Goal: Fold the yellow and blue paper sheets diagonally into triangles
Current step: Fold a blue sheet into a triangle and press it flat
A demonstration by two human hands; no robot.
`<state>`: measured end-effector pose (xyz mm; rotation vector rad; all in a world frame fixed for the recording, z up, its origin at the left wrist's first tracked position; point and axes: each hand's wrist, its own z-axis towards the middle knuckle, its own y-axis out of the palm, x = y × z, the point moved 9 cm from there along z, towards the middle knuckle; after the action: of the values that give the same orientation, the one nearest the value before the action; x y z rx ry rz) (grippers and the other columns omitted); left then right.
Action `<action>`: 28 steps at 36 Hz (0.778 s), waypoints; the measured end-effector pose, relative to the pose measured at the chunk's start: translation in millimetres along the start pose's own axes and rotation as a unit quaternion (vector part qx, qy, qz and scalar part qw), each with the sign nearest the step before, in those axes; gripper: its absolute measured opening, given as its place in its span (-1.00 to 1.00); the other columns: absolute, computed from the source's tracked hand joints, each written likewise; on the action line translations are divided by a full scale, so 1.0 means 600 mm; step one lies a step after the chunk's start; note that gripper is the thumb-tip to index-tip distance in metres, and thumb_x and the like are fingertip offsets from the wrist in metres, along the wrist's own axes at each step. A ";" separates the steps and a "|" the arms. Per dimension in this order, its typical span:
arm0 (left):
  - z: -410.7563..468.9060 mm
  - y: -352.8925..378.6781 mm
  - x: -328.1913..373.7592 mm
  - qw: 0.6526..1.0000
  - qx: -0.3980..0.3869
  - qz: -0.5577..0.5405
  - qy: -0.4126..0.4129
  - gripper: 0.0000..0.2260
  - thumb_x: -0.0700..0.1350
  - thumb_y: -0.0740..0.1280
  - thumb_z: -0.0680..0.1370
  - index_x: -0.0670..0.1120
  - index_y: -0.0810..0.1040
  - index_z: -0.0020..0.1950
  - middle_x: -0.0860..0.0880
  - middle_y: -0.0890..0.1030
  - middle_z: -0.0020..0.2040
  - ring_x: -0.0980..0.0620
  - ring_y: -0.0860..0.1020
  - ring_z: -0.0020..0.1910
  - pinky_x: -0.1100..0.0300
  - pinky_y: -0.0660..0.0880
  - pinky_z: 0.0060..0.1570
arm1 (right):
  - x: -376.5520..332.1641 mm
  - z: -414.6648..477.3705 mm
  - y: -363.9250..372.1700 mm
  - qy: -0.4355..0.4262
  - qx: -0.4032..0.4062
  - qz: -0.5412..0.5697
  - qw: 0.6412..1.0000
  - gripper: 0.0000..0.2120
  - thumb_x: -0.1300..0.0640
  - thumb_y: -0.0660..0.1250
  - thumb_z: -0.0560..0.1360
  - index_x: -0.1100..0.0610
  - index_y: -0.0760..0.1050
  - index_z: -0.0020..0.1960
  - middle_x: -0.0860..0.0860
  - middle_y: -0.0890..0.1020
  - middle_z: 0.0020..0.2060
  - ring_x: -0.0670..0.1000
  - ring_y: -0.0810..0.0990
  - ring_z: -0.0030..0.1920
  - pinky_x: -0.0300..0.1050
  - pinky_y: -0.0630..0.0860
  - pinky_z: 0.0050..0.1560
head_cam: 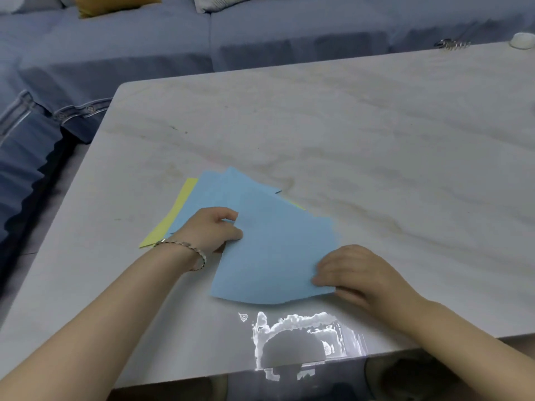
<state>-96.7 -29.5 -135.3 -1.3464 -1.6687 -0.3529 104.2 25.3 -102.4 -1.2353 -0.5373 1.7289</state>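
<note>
The left hand [214, 230] grips the blue sheet [275, 250] at its left edge, the right hand [354, 273] pinches its near-right corner; best to match opposite corners exactly before creasing on the counter [362, 134].

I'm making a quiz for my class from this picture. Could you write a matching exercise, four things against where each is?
Things: 1 top blue sheet; 2 yellow sheet; 3 bracelet; 4 white round object.
Places: a far right of the table; b on the left arm; c held by left hand and right hand; d under the blue sheets, showing at left.
Pairs: 1-c; 2-d; 3-b; 4-a.
</note>
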 end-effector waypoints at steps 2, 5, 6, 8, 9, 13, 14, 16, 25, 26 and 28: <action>-0.005 0.013 0.012 0.999 -0.010 0.027 0.037 -0.78 -0.38 0.27 0.45 -0.07 0.56 -0.22 -0.11 0.59 -0.23 -0.07 0.53 -0.20 0.10 0.51 -0.09 | 0.006 0.014 -0.002 0.067 0.011 0.098 0.993 -0.78 -0.05 0.16 0.55 0.01 0.54 -0.03 -0.09 0.62 -0.08 -0.10 0.55 -0.02 -0.27 0.42 0.07; -0.013 0.034 0.032 0.991 -0.020 0.084 0.107 -0.74 -0.37 0.25 0.46 -0.03 0.56 -0.24 0.12 0.53 -0.42 0.08 0.46 -0.31 0.22 0.43 -0.16 | 0.036 0.027 -0.010 0.184 0.058 0.155 0.969 -0.82 -0.18 0.31 0.39 -0.10 0.58 -0.18 -0.19 0.54 0.05 -0.21 0.47 0.10 -0.38 0.32 0.15; -0.018 0.041 0.040 0.985 -0.020 0.107 0.131 -0.73 -0.36 0.24 0.46 -0.01 0.55 -0.24 0.16 0.51 -0.43 0.16 0.44 -0.35 0.31 0.40 -0.20 | 0.049 0.030 -0.014 0.229 0.072 0.163 0.957 -0.86 -0.17 0.37 0.33 -0.13 0.58 -0.27 -0.20 0.50 0.11 -0.25 0.44 0.13 -0.44 0.27 0.16; -0.032 0.056 0.055 0.976 -0.028 0.133 0.168 -0.69 -0.35 0.25 0.47 0.06 0.53 -0.26 0.18 0.51 -0.40 0.29 0.43 -0.40 0.45 0.36 -0.29 | 0.070 0.033 -0.019 0.310 0.078 0.177 0.931 -0.88 -0.05 0.48 0.28 -0.14 0.55 -0.37 -0.23 0.45 0.15 -0.31 0.39 0.16 -0.57 0.20 0.11; -0.039 0.062 0.061 0.975 -0.036 0.131 0.178 -0.67 -0.35 0.25 0.48 0.09 0.52 -0.28 0.19 0.52 -0.40 0.32 0.43 -0.41 0.47 0.36 -0.30 | 0.076 0.036 -0.019 0.331 0.074 0.183 0.923 -0.88 0.04 0.49 0.29 -0.08 0.56 -0.35 -0.25 0.45 0.14 -0.35 0.39 0.14 -0.61 0.19 0.07; -0.063 0.076 0.071 0.976 -0.051 0.107 0.185 -0.68 -0.33 0.22 0.51 0.08 0.54 -0.25 0.12 0.57 -0.35 0.27 0.48 -0.37 0.43 0.40 -0.29 | 0.075 0.049 -0.017 0.348 0.081 0.245 0.902 -0.88 0.15 0.48 0.32 0.05 0.57 -0.36 -0.23 0.63 -0.26 -0.29 0.54 -0.25 -0.41 0.39 -0.19; -0.067 0.077 0.072 0.977 -0.048 0.096 0.185 -0.71 -0.30 0.22 0.52 0.06 0.55 -0.23 0.09 0.58 -0.32 0.26 0.50 -0.35 0.44 0.40 -0.30 | 0.074 0.048 -0.017 0.355 0.090 0.255 0.895 -0.87 0.15 0.48 0.32 0.06 0.57 -0.37 -0.21 0.63 -0.39 -0.26 0.53 -0.35 -0.41 0.40 -0.28; -0.075 0.078 0.076 0.977 -0.025 0.084 0.193 -0.80 -0.20 0.23 0.54 0.01 0.57 -0.19 0.06 0.61 -0.27 0.29 0.50 -0.33 0.46 0.39 -0.29 | 0.074 0.045 -0.016 0.367 0.114 0.272 0.882 -0.86 0.17 0.48 0.33 0.09 0.56 -0.38 -0.21 0.59 -0.48 -0.23 0.51 -0.44 -0.42 0.38 -0.39; -0.078 0.075 0.061 0.974 0.086 0.045 0.206 -0.72 -0.17 0.45 0.38 0.22 0.50 -0.25 0.11 0.52 -0.30 0.26 0.46 -0.40 0.47 0.40 -0.28 | 0.070 0.028 -0.030 0.396 0.181 0.254 0.864 -0.87 0.16 0.49 0.32 0.03 0.55 -0.31 0.03 0.65 -0.37 -0.03 0.58 -0.33 -0.16 0.46 -0.29; -0.078 0.073 0.060 0.974 0.096 0.035 0.203 -0.72 -0.18 0.46 0.37 0.22 0.50 -0.26 0.11 0.51 -0.32 0.28 0.44 -0.43 0.50 0.37 -0.31 | 0.070 0.026 -0.033 0.396 0.191 0.253 0.862 -0.84 0.17 0.50 0.31 -0.02 0.53 -0.27 -0.01 0.63 -0.38 -0.05 0.57 -0.34 -0.17 0.47 -0.28; -0.081 0.069 0.059 0.974 0.107 0.022 0.200 -0.70 -0.21 0.46 0.37 0.21 0.50 -0.27 0.12 0.49 -0.34 0.29 0.44 -0.46 0.54 0.36 -0.33 | 0.070 0.022 -0.034 0.400 0.197 0.265 0.855 -0.73 0.18 0.50 0.30 -0.10 0.48 -0.17 -0.10 0.62 -0.42 -0.09 0.55 -0.37 -0.21 0.48 -0.28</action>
<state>-35.8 -27.4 -94.9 -1.0679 -1.2979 -0.3778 97.5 73.3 -102.5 -1.7209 0.6801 1.4311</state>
